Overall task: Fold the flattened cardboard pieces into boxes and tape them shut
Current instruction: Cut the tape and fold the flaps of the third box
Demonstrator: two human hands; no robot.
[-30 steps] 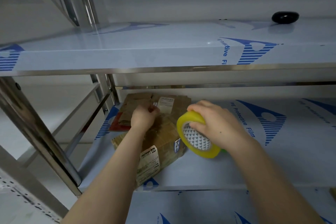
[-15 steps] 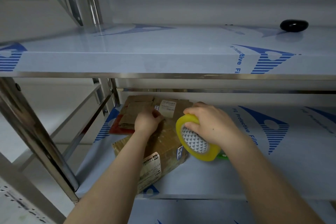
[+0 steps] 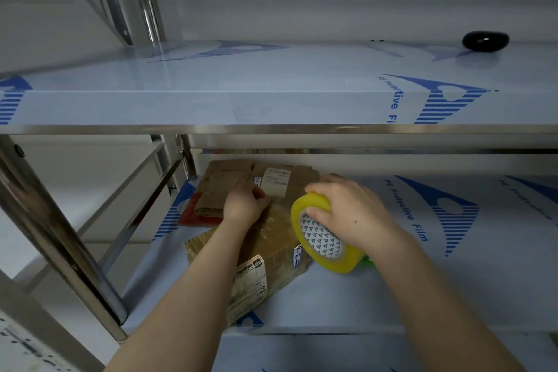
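Cardboard (image 3: 273, 231) in left hand (image 3: 245, 206), tape (image 3: 320, 237) in right hand (image 3: 353, 214)

Place: a storage or packing area, by what I see before me.
Racking: stainless steel rack (image 3: 54, 229), tiered shelves.
Surfaces: upper shelf (image 3: 271, 84) and lower shelf (image 3: 453, 287) wear blue-printed protective film (image 3: 392, 100).
Stock: flattened cardboard (image 3: 271, 229) with shipping labels (image 3: 275, 182), piled on the lower shelf.
Supplies: tape roll (image 3: 320, 238) beside it.

One wide-angle camera on the person's head looks forward and down, close to a steel rack (image 3: 60, 235). The upper shelf (image 3: 271, 93) crosses the frame's middle; the lower shelf (image 3: 453, 281) fills 4 to 8 o'clock. Left hand (image 3: 244, 205) and right hand (image 3: 350, 214) reach in from 6 o'clock.
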